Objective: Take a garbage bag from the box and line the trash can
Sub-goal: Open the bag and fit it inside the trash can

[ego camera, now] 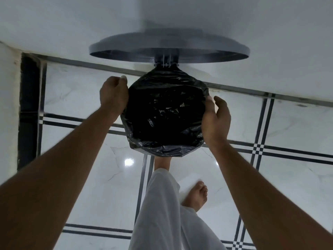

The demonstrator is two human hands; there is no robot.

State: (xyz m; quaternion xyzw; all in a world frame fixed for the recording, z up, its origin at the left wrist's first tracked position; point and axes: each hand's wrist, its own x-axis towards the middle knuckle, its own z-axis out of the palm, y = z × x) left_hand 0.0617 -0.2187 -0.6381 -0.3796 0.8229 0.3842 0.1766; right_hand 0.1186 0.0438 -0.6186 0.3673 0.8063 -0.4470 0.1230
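The fingers of my left hand (113, 94) are curled in tight against the left side of the trash can's rim, bunched as if gripping the black garbage bag (164, 112) there, though I cannot see the plastic between them. The fingers of my right hand (216, 120) are loosely spread, thumb raised apart from the rest, the palm pressed against the bag's folded edge on the right side of the rim; they are not closed on anything.

Between my hands the bag lines the trash can (162, 150), its mouth open and its edge turned down over the rim all the way round, wrinkled and glossy inside. The can itself is hidden under the plastic. Its grey round lid (169, 46) stands raised on a hinge at the far side, against the white wall (252, 24).

My foot (162, 163) is just below the can's near edge, partly hidden by it, with a white trouser leg (162, 204); the other foot (197, 195) rests on the shiny white tiled floor (90, 186) with dark stripes.
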